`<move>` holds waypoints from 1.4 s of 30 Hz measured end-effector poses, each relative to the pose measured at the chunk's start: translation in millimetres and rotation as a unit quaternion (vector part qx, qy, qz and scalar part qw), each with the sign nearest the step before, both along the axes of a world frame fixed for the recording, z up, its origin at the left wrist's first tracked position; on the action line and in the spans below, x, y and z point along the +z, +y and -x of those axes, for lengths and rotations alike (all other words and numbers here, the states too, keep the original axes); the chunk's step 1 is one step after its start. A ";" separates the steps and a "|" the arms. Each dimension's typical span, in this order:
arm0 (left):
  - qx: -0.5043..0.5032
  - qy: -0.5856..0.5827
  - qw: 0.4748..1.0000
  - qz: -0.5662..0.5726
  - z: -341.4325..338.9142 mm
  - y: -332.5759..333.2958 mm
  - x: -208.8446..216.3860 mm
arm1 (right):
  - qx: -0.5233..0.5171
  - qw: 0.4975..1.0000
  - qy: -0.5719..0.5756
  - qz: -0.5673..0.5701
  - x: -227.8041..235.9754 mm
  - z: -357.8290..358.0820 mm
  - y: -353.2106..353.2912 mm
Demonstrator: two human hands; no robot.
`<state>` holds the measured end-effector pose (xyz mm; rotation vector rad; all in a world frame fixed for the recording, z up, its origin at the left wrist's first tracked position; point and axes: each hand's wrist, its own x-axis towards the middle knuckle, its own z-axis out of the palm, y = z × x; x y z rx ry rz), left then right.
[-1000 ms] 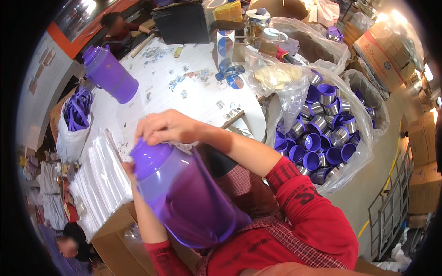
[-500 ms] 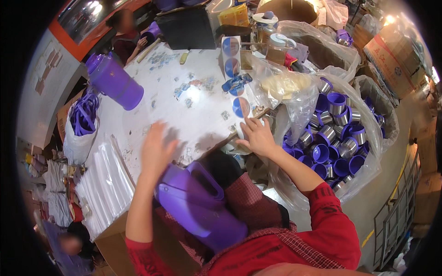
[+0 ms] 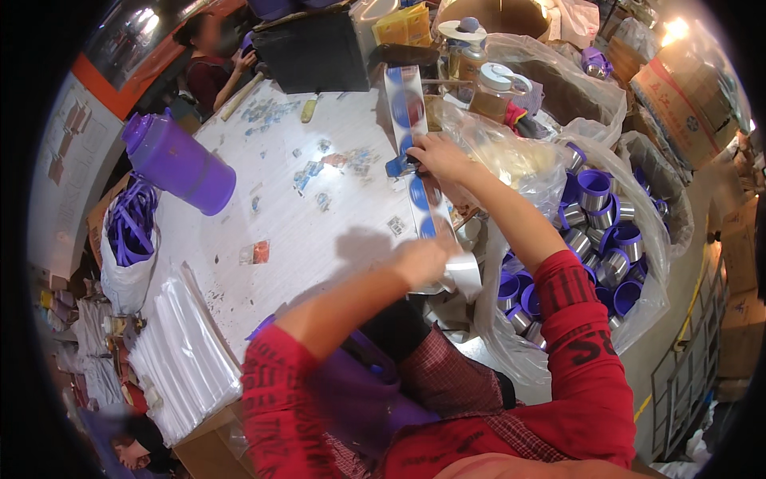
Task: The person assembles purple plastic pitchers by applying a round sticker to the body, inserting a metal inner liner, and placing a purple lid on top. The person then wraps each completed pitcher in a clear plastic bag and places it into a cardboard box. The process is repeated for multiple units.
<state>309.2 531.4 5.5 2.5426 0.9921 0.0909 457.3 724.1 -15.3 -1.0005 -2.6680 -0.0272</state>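
Note:
My right hand (image 3: 441,156) reaches to the far right of the table, fingers curled onto a small blue object (image 3: 396,166) lying across the strip of round blue stickers (image 3: 420,191). Motion blurs my left hand (image 3: 424,262) over the near end of that strip, at the table's right edge. A white end (image 3: 463,276) of the strip hangs beside it; whether the fingers grip it is unclear. In my lap rests a purple jug (image 3: 359,387), partly covered by my left arm. Another purple jug (image 3: 182,164) leans at the table's left.
An open plastic bag (image 3: 656,279) of purple-rimmed metal cups stands at my right. Clear plastic sleeves (image 3: 179,351) are stacked at the left, near a white sack (image 3: 128,275) of purple straps. A black box (image 3: 311,52) sits at the back, with a co-worker (image 3: 211,68) beyond.
My left hand has crossed rightward from above the lap jug to the strip's near end. My right hand has moved away from me onto the blue object, which has shifted nearer.

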 end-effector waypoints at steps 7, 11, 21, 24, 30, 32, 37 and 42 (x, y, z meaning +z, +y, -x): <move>-0.205 -0.013 0.977 -0.055 -13.9 -171.3 61.3 | -0.156 0.969 0.140 0.130 4.5 24.0 17.1; -0.105 -0.040 0.989 -0.100 -12.7 -212.4 61.8 | -0.045 0.975 0.216 -0.023 33.6 19.9 -60.6; -0.117 0.019 0.979 -0.166 -15.9 -247.4 82.1 | -0.074 0.678 0.493 0.540 22.5 -69.8 -360.6; 0.049 -0.162 0.969 -0.178 -1.5 -238.2 102.1 | -0.084 0.579 0.627 0.515 39.9 -61.7 -360.3; 0.323 -0.516 0.687 0.397 -8.8 -190.3 78.2 | -0.113 0.766 0.507 0.379 73.1 -53.3 -364.3; 0.340 -0.486 0.733 0.333 -15.7 -181.8 62.8 | -0.138 0.896 0.401 0.132 78.8 -53.6 -366.2; 0.340 -0.377 0.847 0.160 -23.2 -176.0 54.9 | -0.130 0.908 0.394 0.060 87.6 -50.5 -363.5; 0.366 -0.494 0.703 0.357 -26.8 -169.6 63.6 | -0.119 0.915 0.386 -0.002 72.2 -47.9 -368.3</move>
